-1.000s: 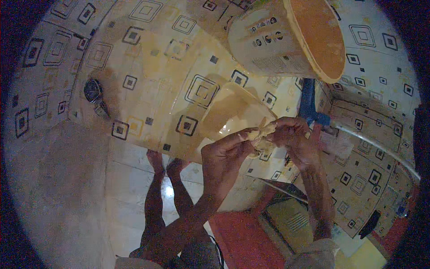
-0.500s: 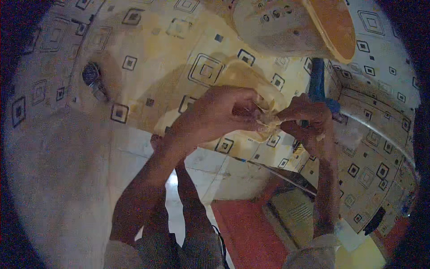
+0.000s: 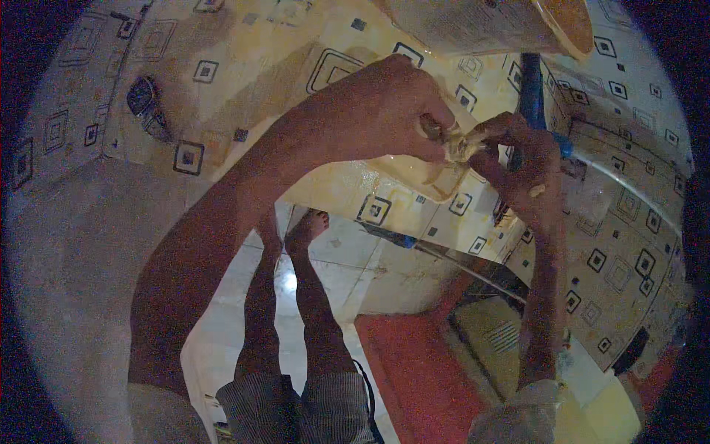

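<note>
A small, pale yellow, crinkled thing [image 3: 460, 148] is pinched between my two hands; its kind is too blurred to make out. My left hand [image 3: 414, 111] grips it from the left with curled fingers. My right hand [image 3: 521, 163] holds the other side between thumb and fingers, and a small pale bit sticks to its back. Under both hands a shallow yellowish tray [image 3: 441, 185] rests on the patterned tile ledge [image 3: 325, 196], partly covered by my left hand and arm.
A dark wristwatch [image 3: 143, 98] lies at the ledge's left. At the upper right are a large pale container with an orange rim [image 3: 568, 29] and a blue upright pipe [image 3: 531, 89]. A red surface [image 3: 407, 370] lies below, beside a brownish panel [image 3: 488, 333]. My feet stand on pale floor tiles.
Both hands have moved up and slightly right in the picture, still holding the crinkled thing. My left forearm is raised, and more of my legs and feet shows.
</note>
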Available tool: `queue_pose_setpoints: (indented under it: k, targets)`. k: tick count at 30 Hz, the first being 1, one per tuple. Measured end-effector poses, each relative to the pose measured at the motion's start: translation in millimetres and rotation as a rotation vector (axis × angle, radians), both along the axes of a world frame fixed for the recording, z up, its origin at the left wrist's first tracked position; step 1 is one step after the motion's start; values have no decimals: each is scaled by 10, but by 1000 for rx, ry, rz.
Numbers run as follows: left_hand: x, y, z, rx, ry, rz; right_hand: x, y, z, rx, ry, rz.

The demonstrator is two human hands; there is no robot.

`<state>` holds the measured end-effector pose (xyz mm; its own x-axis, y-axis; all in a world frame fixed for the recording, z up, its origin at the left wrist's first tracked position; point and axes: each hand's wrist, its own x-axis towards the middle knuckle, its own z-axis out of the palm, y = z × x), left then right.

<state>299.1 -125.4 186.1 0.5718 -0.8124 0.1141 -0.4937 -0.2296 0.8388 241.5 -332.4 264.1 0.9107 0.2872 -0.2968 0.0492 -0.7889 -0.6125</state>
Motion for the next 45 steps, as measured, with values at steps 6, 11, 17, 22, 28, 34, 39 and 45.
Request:
queue_pose_setpoints:
  k: [6, 11, 17, 22, 28, 34, 39, 45]
  targets:
    - [95, -12, 186, 44, -70, -2, -128, -33, 77, 128, -118, -52]
    - [106, -35, 68, -63, -145, -5, -152, 12, -76, 54, -117, -186]
    - [179, -82, 116, -55, -30, -25, -145, -95, -286, 81, -377, -67]
    - [224, -87, 134, 25, 1, -22, -167, -69, -299, -24, -492, -64]
    - [192, -56, 35, -86, -218, -33, -251, -40, -431, 160, -508, -142]
    - [79, -69, 203, 87, -54, 123, -277, -31, -518, 133, -576, -192]
    - [101, -30, 49, 101, -303, 109, -255, 114, -449, 181, -474, -244]
    - [103, -25, 42, 7, -262, 115, -234, 97, -400, 60, -608, -197]
